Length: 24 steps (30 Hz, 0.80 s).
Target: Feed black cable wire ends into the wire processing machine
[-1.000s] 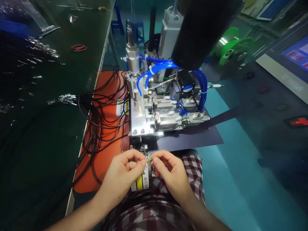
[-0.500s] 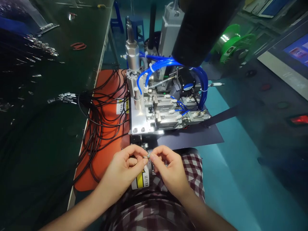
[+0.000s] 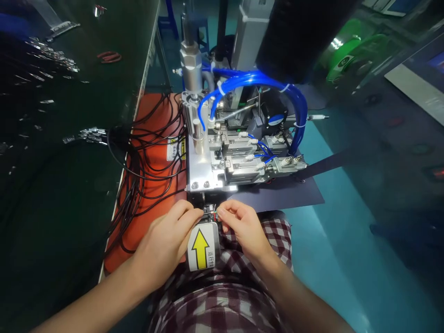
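My left hand [image 3: 164, 238] is closed in a pinch around a thin cable [image 3: 207, 213] just in front of the machine. Between the fingertips of both hands, the cable's end splits into fine coloured wires [image 3: 215, 213], with red and green showing. The thumb and fingers of my right hand [image 3: 247, 227] press together on those wires. Directly beyond my fingers is the near edge of a metal machine [image 3: 203, 178]. A white label with a yellow arrow [image 3: 200, 249] sits just below the pinched cable.
Several black cables [image 3: 138, 194] run across an orange surface [image 3: 152, 108] at the left. Bundled silvery cable ends [image 3: 92, 135] lie on the dark table [image 3: 69, 194]. Blue air tubes [image 3: 253, 78] arch over the machine. A green spool [image 3: 347, 55] stands at back right.
Both hands have moved slightly away from my body, towards the machine. My left hand has turned over more, back upward, and the arrow label shows more fully. Coloured wires are now visible between the fingers.
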### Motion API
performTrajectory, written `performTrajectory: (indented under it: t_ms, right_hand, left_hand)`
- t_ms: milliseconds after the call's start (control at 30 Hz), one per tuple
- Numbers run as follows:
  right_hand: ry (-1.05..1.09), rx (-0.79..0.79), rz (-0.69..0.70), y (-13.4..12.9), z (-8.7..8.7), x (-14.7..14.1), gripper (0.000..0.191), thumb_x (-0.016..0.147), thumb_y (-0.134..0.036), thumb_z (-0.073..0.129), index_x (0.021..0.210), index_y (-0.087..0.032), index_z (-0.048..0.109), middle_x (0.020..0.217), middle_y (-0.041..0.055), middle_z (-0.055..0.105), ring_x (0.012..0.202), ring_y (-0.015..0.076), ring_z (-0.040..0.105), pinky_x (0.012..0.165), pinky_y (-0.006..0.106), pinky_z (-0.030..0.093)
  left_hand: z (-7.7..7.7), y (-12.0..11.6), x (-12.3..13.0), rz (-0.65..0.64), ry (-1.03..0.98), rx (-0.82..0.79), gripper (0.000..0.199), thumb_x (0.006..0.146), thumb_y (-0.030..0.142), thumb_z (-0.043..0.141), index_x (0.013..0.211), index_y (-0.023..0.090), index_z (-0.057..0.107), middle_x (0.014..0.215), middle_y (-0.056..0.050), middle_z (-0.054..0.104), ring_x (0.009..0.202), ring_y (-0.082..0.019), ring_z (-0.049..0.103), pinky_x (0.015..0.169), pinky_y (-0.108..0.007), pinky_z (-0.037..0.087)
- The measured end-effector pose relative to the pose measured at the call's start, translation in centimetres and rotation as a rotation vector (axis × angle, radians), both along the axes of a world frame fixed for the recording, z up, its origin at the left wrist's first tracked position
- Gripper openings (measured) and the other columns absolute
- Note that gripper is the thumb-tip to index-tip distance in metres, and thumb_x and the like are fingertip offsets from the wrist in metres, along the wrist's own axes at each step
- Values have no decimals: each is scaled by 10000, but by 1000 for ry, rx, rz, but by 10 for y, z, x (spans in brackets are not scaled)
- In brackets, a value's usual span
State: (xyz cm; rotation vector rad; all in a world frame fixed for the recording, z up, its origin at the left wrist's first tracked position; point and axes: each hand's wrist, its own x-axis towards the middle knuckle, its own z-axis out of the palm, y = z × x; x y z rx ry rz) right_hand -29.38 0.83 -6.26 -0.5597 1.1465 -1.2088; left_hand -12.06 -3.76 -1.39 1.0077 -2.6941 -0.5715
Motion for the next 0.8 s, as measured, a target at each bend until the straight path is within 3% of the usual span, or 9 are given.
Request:
performTrajectory:
  t_ms: [167,433,600,800]
  right_hand:
    - [26,-51,4,0,-3,-1,235,791,-304,625,766,-92,527,657,-7,492,540,50,438,520,192,338]
    - [97,-147,-5,4,2,-3,197,824,-297,592,774,-117,530,668,-1,501,565,65,475,552,199,396]
    - [103,-144,4,13,9,-2,194,831,-289,588,774,-114,529,638,-6,489,547,59,471,533,187,386]
    - [230,-203,18,24,21,2,158,851,-230,551,747,-111,535,680,8,512,579,61,471,563,191,403]
  left_hand:
    - [-8,-4,9,-139,-44,-207,355,873,85,414,1226,125,409,1091,-101,474,907,-183,512,772,-289,450]
    - [-6,1,10,-104,6,-189,338,898,91,425,1229,158,420,1109,-75,468,935,-140,499,811,-237,409]
    - [6,10,3,-20,106,-36,261,916,127,444,1164,205,470,1076,-21,479,941,-73,499,835,-163,382]
    - [18,19,-14,180,140,385,135,896,268,506,1027,256,538,898,39,556,765,-63,528,658,-160,423]
